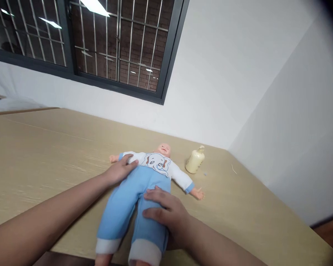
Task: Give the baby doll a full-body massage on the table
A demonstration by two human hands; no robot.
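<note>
A baby doll (152,181) lies on its back on the table, head toward the wall, arms spread. It wears a white top with an elephant face and light blue trousers with white cuffs. The doll's feet reach the near table edge and are partly cut off by the frame. My left hand (122,169) rests on the doll's side, near the waist and sleeve, fingers stretched out. On the thigh at the right lies my right hand (169,212), open, with thumb and fingers apart. A cream-coloured bottle (195,160) stands beside the doll's head, touched by neither hand.
The wooden table (238,207) runs up to a white wall (224,74). Beyond the table is a dark-framed window (162,85) with metal bars. A tiny blue bit (205,174) and a thin pale strand (234,169) lie to the right of the bottle.
</note>
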